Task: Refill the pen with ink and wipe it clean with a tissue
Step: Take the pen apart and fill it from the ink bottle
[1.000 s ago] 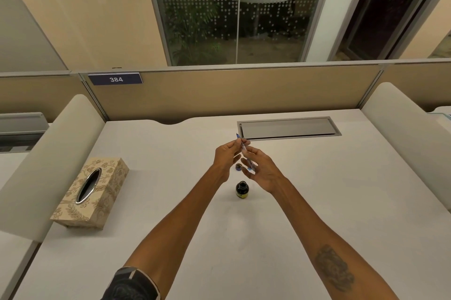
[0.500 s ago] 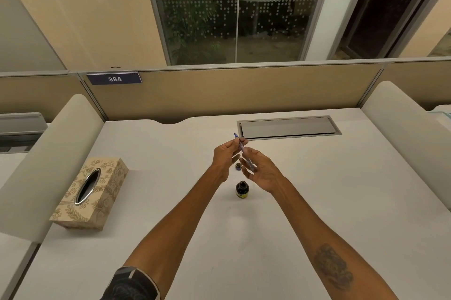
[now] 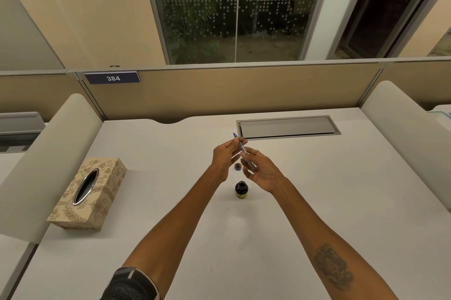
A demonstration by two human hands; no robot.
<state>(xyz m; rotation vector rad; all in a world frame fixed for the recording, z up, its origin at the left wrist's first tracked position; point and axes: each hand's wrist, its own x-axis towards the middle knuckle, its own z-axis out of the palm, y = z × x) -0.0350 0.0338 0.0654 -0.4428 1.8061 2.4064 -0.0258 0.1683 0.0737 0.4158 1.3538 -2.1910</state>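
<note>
A thin blue pen (image 3: pixel 240 146) is held above the white desk, its tip pointing up and away. My left hand (image 3: pixel 225 157) pinches it near the tip end. My right hand (image 3: pixel 260 170) grips the lower part of the barrel with the other fingers spread. Below the hands stands a small dark ink bottle (image 3: pixel 241 189) with a yellow label, its mouth uncovered. Its cap (image 3: pixel 237 166) lies on the desk just behind it, between my wrists. A patterned beige tissue box (image 3: pixel 89 193) lies at the left.
The white desk (image 3: pixel 341 202) is bounded by rounded white side dividers and a tan back partition with a "384" plate (image 3: pixel 112 78). A closed metal cable hatch (image 3: pixel 288 127) is set into the desk behind my hands.
The hands hold the pen in nearly the same place; the pen has shifted only slightly between the fingers. Bottle, cap and tissue box have not moved.
</note>
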